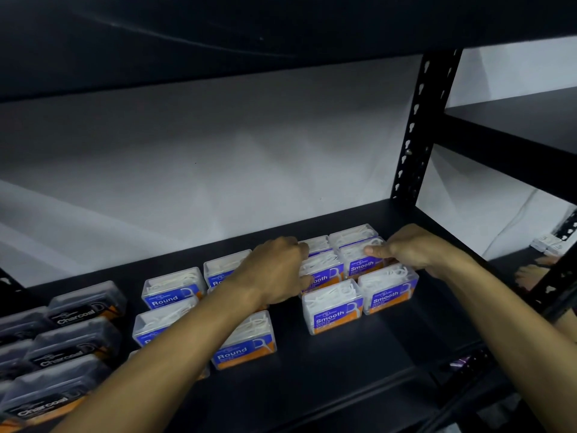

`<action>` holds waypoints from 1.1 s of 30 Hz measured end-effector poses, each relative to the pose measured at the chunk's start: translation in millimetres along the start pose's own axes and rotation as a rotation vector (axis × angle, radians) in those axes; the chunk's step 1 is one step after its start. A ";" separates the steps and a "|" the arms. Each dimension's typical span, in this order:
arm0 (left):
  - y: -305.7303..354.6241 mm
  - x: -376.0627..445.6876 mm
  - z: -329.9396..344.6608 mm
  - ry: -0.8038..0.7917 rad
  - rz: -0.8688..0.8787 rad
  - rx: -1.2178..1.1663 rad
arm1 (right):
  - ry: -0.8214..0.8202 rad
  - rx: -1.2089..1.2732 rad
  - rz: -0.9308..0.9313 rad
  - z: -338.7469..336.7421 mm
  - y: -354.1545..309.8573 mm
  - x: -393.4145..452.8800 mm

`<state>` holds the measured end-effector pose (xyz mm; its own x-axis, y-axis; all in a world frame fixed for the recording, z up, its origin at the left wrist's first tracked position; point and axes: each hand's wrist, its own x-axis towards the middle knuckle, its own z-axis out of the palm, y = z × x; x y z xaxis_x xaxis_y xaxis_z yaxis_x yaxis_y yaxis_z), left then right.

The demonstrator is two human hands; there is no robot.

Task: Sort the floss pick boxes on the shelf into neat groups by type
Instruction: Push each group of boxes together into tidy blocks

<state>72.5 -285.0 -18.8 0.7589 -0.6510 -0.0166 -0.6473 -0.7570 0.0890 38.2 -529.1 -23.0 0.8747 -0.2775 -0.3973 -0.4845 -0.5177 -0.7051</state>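
**Black shelf, both hands in the Smooth group**

Black metal shelf [327,370] carries three groups of floss pick boxes, and I have both arms stretched forward over it from the near edge.

My left hand [274,270] reaches in knuckles up, wrist slightly bent, with its fingers curled down onto the left side of the Smooth boxes [359,276]; its thumb presses the front of a middle-row box. Whether it truly grips that box I cannot tell, since the fingertips are hidden behind the hand. My right hand [415,248] comes in from the right, fingers folded, thumb stretched left and pinching the top of a Smooth box in the second row.

Those boxes are clear plastic with white picks inside and a blue and orange label. They stand in two columns, packed close, front labels facing me, on the right-centre of the shelf, directly beneath and between my two hands.

Round boxes [171,292], same clear plastic and blue label, sit just left of them, partly under my left forearm. Charcoal boxes [84,307], dark with black labels, lie at the far left, well apart from both hands.
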 end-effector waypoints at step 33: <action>-4.0 -6.8 0.9 0.171 0.000 0.104 | 0.135 0.010 -0.091 3.2 15.0 -4.7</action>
<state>69.9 -277.5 -19.9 0.7540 -0.6386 0.1536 -0.6445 -0.7645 -0.0143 26.7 -532.9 -33.6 0.9081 -0.3364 -0.2493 -0.4026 -0.5381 -0.7405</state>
